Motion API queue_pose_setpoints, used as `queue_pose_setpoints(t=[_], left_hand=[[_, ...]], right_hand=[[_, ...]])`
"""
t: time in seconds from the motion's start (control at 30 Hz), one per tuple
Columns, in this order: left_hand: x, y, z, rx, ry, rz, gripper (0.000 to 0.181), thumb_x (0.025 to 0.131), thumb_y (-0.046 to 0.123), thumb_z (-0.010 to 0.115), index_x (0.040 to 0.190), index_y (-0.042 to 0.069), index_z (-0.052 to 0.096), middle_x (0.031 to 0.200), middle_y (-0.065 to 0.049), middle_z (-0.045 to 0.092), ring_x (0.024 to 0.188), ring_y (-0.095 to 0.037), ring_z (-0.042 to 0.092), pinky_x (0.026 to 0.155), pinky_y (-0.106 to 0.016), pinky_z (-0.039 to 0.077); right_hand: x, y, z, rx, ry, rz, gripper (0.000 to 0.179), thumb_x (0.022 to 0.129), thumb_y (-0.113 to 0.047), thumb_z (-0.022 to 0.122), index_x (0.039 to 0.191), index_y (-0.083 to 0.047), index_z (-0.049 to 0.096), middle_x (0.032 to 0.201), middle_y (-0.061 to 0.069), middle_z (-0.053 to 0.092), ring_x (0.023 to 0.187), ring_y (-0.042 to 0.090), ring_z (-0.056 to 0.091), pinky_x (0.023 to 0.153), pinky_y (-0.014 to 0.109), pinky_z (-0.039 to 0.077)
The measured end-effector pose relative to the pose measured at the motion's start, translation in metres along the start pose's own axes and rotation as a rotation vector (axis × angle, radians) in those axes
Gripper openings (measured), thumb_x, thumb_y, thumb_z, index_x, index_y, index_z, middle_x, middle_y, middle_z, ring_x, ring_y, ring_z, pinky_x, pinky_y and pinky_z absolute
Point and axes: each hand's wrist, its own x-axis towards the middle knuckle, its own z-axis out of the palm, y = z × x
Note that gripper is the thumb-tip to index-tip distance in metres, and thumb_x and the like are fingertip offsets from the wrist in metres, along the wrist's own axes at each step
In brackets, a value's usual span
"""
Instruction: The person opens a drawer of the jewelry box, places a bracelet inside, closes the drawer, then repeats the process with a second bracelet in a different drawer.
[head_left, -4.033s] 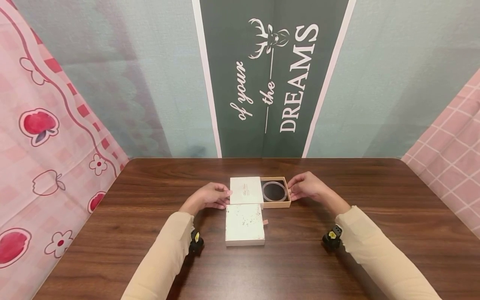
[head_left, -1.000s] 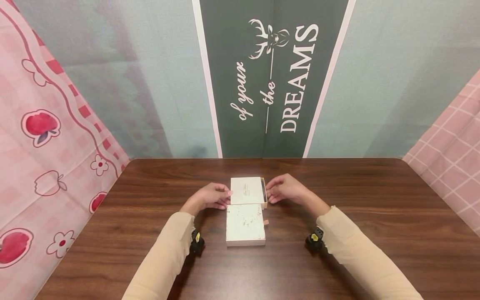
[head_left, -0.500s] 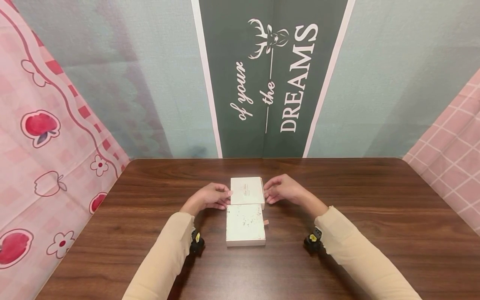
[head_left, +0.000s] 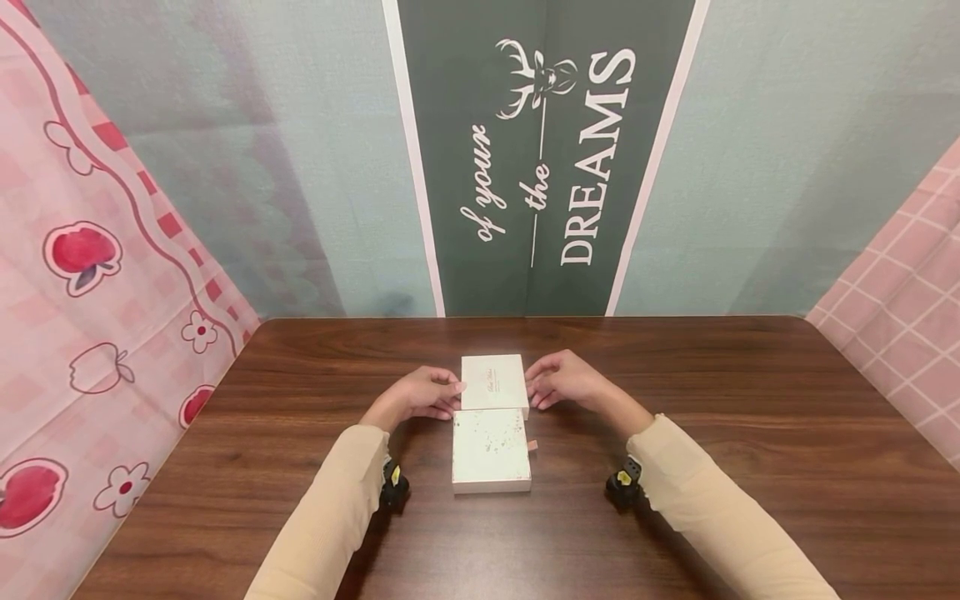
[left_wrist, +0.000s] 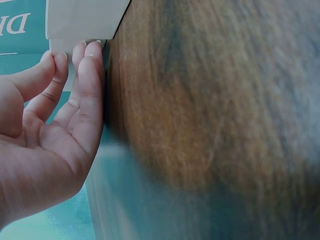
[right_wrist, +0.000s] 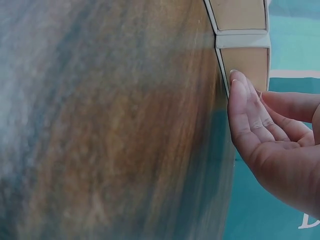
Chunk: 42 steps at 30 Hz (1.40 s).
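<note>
Two white slide-out drawer boxes lie end to end on the table. The far box (head_left: 492, 382) has small printed lettering, and its drawer is fully inside the sleeve. The near box (head_left: 491, 447) is speckled, with a short pinkish pull tab (head_left: 532, 445) at its right side. My left hand (head_left: 422, 392) touches the far box's left end with its fingertips. At the opposite end, my right hand (head_left: 567, 380) presses its extended fingertips on the tan drawer front (right_wrist: 245, 65). The bracelet-like ring seen earlier is hidden inside the far box.
The boxes rest on a dark brown wooden table (head_left: 750, 450). Behind it hangs a green and teal cloth (head_left: 555, 283) with white lettering. Pink patterned cloth (head_left: 135, 275) hangs on the left, and pink checked cloth (head_left: 900, 308) on the right.
My right hand has moved left, pushing the far box's drawer, with the ring in it, into its sleeve until it sits flush. My left hand has stayed at the box's left end.
</note>
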Motion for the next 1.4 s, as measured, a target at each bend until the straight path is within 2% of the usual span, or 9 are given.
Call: queue_pose_setpoints(t=[0.73,0.97,1.4], left_hand=[[0.0,0.003,-0.001,0.033,0.011,0.017,0.014,0.092,0.014,0.055,0.086,0.002,0.055,0.074,-0.011,0.059,0.062,-0.016,0.056,0.062,-0.028,0.053],[0.001,0.004,-0.001,0.065,0.034,0.044,0.015,0.091,0.014,0.056,0.086,0.001,0.056,0.073,-0.01,0.059,0.062,-0.016,0.056,0.063,-0.028,0.054],[-0.005,0.008,0.001,0.162,0.088,0.076,0.015,0.089,0.014,0.06,0.084,-0.001,0.058,0.071,-0.011,0.059,0.061,-0.017,0.057,0.063,-0.03,0.054]], right_hand=[[-0.005,0.005,-0.006,-0.041,-0.02,-0.029,0.025,0.085,0.007,0.055,0.109,0.014,0.053,0.085,0.022,0.063,0.066,0.024,0.063,0.066,0.038,0.055],[-0.009,0.001,-0.011,-0.053,0.008,-0.011,0.027,0.085,0.006,0.057,0.11,0.014,0.054,0.084,0.02,0.064,0.067,0.025,0.063,0.065,0.038,0.055],[-0.034,0.005,-0.041,-0.024,0.019,-0.047,0.033,0.09,-0.002,0.054,0.114,0.019,0.047,0.091,0.027,0.062,0.075,0.027,0.064,0.07,0.038,0.054]])
